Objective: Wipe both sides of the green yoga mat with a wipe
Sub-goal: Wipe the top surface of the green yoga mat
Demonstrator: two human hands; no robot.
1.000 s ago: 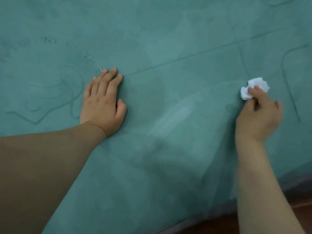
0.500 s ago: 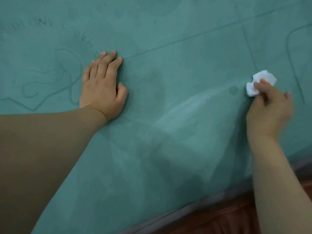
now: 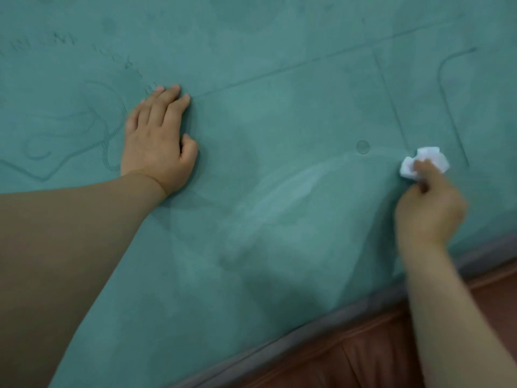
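We see a green suede-like yoga mat point(image 3: 279, 121) filling the view, its grey edge lying on a reddish-brown wooden floor point(image 3: 363, 362). Faint embossed lettering above our left hand point(image 3: 158, 141) is too blurred to read. That hand presses flat, fingers straight. Our right hand point(image 3: 429, 211) pinches a crumpled white wipe point(image 3: 425, 161) against the mat — just right of a small embossed circle point(image 3: 362, 147), beside pale streaks.

Faint embossed lettering on the green yoga mat point(image 3: 279, 121), unreadable.
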